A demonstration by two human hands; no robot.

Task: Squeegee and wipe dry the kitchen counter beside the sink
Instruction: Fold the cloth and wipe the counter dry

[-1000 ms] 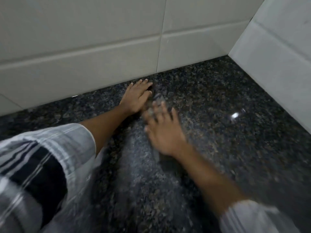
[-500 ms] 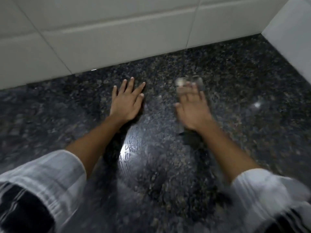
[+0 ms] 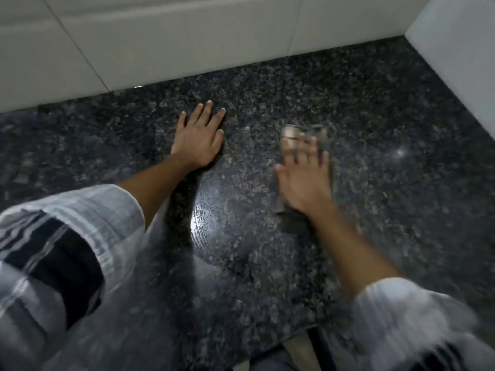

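The dark speckled granite counter [image 3: 375,116] fills the view. My left hand [image 3: 198,137] lies flat on it with straight fingers, palm down. To its right, my right hand [image 3: 305,178] presses flat on a grey-brown cloth [image 3: 292,132], its fingers spread and blurred by motion. The cloth shows beyond the fingertips and along the hand's sides. A wet, streaked patch [image 3: 209,218] shines between my two forearms. No squeegee is in view.
White tiled wall [image 3: 187,44] runs along the back of the counter, and a white side wall [image 3: 455,62] closes the right corner. The counter's front edge [image 3: 294,336] shows at the bottom, with floor below it.
My right hand has slid with the cloth to the right, away from my left hand. The left hand stays flat on the counter. The view has shifted back and down.
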